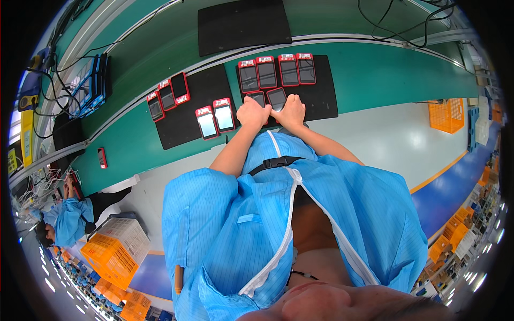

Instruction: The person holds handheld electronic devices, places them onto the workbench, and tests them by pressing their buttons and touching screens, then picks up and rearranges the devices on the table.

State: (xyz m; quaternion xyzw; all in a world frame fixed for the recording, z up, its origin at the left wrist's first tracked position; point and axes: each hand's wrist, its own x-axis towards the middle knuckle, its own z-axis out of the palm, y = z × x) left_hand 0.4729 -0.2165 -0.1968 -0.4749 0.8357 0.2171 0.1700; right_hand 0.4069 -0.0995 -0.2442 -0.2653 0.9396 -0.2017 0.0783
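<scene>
A: Where were the hands?

B: At a green-topped workbench [375, 85], a person in a striped sky-blue coat [214, 230] curled the left hand [254, 113] over the lower end of a red-edged, rectangular handheld device with a dark screen [257, 98]. The right hand [290, 112] covered the lower end of a matching red-edged device [277, 98] beside it, both within the bounds of a rectangular black mat [327, 101].

A: Were those grips closed?

B: The fingers were bent, thumbs close together, but whether either hand had closed around its device could not be told.

A: And around them?

B: Four dark-screened, red-edged devices [288, 71] stood in a row just beyond. To the left, two red-edged devices with lit screens [224, 115] lay on a second black mat [171, 134], near three dark-screened ones [167, 96]. Farther left, a blue-clad co-worker [72, 219] reached toward the bench.
</scene>
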